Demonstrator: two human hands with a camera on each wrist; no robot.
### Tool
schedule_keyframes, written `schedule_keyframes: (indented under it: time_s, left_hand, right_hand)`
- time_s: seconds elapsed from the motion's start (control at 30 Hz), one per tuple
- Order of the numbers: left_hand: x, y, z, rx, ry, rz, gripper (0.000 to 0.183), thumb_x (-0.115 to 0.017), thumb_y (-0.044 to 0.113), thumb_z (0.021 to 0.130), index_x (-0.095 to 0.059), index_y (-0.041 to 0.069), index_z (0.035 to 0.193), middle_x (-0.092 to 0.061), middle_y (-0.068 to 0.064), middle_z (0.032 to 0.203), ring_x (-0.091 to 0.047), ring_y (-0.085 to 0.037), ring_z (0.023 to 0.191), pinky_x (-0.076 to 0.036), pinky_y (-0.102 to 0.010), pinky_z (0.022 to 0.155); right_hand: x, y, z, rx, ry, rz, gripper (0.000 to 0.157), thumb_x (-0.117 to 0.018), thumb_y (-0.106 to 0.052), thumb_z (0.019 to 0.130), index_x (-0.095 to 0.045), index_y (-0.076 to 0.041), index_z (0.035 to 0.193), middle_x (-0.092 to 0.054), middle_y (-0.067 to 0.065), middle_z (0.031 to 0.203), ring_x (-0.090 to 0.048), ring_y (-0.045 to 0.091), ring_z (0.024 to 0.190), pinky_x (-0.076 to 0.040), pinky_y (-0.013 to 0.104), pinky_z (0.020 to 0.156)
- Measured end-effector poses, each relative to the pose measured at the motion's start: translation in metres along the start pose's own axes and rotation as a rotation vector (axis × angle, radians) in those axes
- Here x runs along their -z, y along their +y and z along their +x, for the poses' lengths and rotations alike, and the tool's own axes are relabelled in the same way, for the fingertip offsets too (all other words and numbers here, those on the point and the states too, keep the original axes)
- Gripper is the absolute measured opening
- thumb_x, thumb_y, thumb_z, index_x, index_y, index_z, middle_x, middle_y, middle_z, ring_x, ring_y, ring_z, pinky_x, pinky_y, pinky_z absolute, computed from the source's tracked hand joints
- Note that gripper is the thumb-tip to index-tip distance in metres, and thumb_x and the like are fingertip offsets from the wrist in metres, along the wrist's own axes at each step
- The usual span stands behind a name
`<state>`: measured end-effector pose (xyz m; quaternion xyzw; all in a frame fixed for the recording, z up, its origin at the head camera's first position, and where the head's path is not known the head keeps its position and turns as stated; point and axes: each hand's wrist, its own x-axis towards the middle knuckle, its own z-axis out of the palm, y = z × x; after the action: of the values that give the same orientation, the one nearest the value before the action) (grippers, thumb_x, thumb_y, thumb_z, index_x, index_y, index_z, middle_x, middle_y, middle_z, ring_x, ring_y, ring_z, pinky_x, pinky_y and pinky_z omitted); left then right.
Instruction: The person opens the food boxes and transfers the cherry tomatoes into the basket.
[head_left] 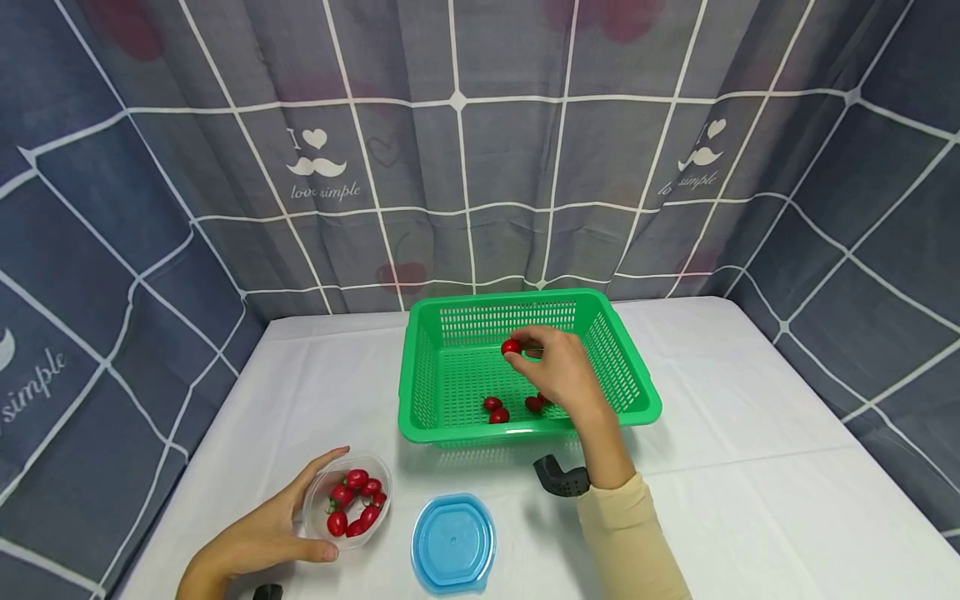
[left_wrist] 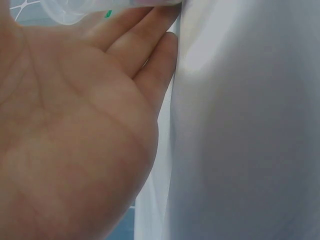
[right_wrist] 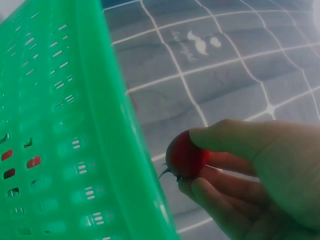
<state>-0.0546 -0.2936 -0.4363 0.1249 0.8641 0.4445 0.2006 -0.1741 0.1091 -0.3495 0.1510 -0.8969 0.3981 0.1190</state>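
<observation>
My right hand (head_left: 558, 367) is over the green basket (head_left: 411, 375) and pinches a red cherry tomato (head_left: 511, 347) between thumb and fingertips. In the right wrist view the held tomato (right_wrist: 187, 154) shows a small green stem, close to the basket's rim (right_wrist: 117, 130). A few more cherry tomatoes (head_left: 498, 415) lie on the basket floor near its front wall. At the lower left my left hand (head_left: 262, 525) holds a clear plastic container (head_left: 375, 467) from its left side, thumb in front and fingers behind. Several cherry tomatoes (head_left: 356, 479) are inside it.
A blue lid (head_left: 453, 542) lies flat on the white tablecloth (head_left: 750, 483), right of the container and in front of the basket. Grey checked curtains (head_left: 510, 158) rise behind the table and on both sides.
</observation>
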Motion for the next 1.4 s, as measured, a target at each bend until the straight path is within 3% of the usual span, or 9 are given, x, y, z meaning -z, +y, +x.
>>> schedule_keyframes:
  time_s: [0.23,0.43,0.7,0.87,1.1,1.4]
  left_hand:
    - [0.0,0.0,0.0,0.005,0.0,-0.004,0.11,-0.088,0.031,0.08,-0.017,0.03,0.164,-0.021,-0.024,0.167,-0.013,-0.057,0.151,-0.021,-0.088,0.1]
    - [0.0,-0.002,-0.001,-0.032,0.0,-0.015,0.109,-0.088,0.026,0.08,-0.018,0.028,0.164,-0.022,-0.022,0.167,-0.013,-0.057,0.15,-0.021,-0.088,0.101]
    - [-0.001,-0.003,-0.001,-0.037,-0.001,-0.022,0.109,-0.088,0.023,0.08,-0.019,0.028,0.164,-0.023,-0.02,0.167,-0.014,-0.055,0.15,-0.022,-0.087,0.103]
    - [-0.001,-0.004,0.0,-0.038,0.001,-0.021,0.11,-0.088,0.022,0.08,-0.018,0.027,0.164,-0.021,-0.021,0.167,-0.014,-0.055,0.15,-0.022,-0.087,0.103]
    - [-0.001,-0.002,-0.001,-0.079,0.006,-0.019,0.108,-0.088,0.023,0.081,-0.019,0.026,0.164,-0.024,-0.022,0.166,-0.017,-0.055,0.149,-0.025,-0.087,0.101]
    - [-0.001,-0.002,0.0,-0.069,0.019,0.002,0.108,-0.088,0.025,0.08,-0.02,0.026,0.164,-0.028,-0.019,0.165,-0.022,-0.05,0.148,-0.027,-0.085,0.102]
  right_hand:
    - [0.001,0.001,-0.001,-0.02,-0.019,-0.027,0.03,-0.079,-0.023,0.092,-0.076,-0.007,0.118,-0.076,0.009,0.117,-0.073,0.027,0.107,-0.058,0.044,0.094]
    - [0.0,-0.002,-0.002,-0.012,-0.034,-0.048,0.033,-0.079,-0.024,0.092,-0.075,-0.008,0.121,-0.074,0.01,0.121,-0.071,0.028,0.112,-0.057,0.044,0.096]
    - [-0.012,-0.017,-0.004,0.009,-0.1,0.005,0.031,-0.078,-0.021,0.093,-0.074,-0.01,0.122,-0.072,0.008,0.125,-0.07,0.026,0.114,-0.057,0.042,0.097]
    - [-0.026,-0.029,-0.007,0.081,-0.135,0.032,0.028,-0.078,-0.017,0.093,-0.075,-0.008,0.119,-0.073,0.008,0.121,-0.071,0.025,0.11,-0.058,0.041,0.095]
    - [-0.046,-0.044,-0.011,0.207,-0.17,-0.014,0.026,-0.078,-0.018,0.093,-0.076,-0.007,0.116,-0.075,0.007,0.117,-0.072,0.025,0.104,-0.059,0.038,0.089]
    - [-0.07,-0.065,-0.021,0.314,-0.241,-0.024,0.028,-0.077,-0.019,0.094,-0.075,-0.007,0.119,-0.076,0.006,0.115,-0.071,0.018,0.102,-0.059,0.031,0.088]
